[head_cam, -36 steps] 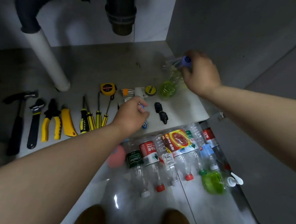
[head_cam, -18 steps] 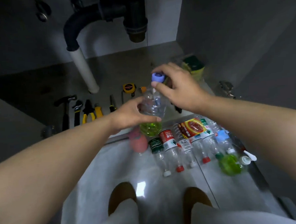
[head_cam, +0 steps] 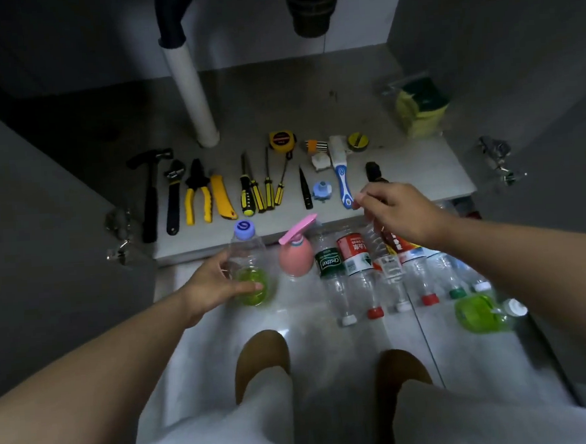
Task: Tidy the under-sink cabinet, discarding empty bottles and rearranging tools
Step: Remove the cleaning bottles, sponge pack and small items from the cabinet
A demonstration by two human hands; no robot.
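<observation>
Half a second ago both hands held the bottle up in the air, and the right hand was on its cap. Now the bottle (head_cam: 247, 255) stands upright on the shiny floor tiles (head_cam: 327, 364). It is just left of the pink spray bottle (head_cam: 296, 257), in front of the cabinet's edge. Only the left hand (head_cam: 216, 288) holds it, with fingers and thumb curled round its low part. The right hand (head_cam: 400, 211) has let go. It hangs over the row of lying bottles (head_cam: 356, 269), fingers loosely bent, with nothing in it that I can see.

The bottle is thin, clear plastic with ridges. It has a round light blue cap (head_cam: 244, 229) and a little bright green liquid at the bottom. The pink spray bottle is smooth and round like an egg, with a flat pink top. The lying bottles are clear plastic too, with red, green and white caps pointing at the person.

On the grey cabinet floor (head_cam: 418, 169) the tools lie in a neat row: a black hammer (head_cam: 151, 196), yellow-handled pliers (head_cam: 197, 196) and striped screwdrivers (head_cam: 259, 193). A white pipe (head_cam: 191, 90) stands behind them.
</observation>
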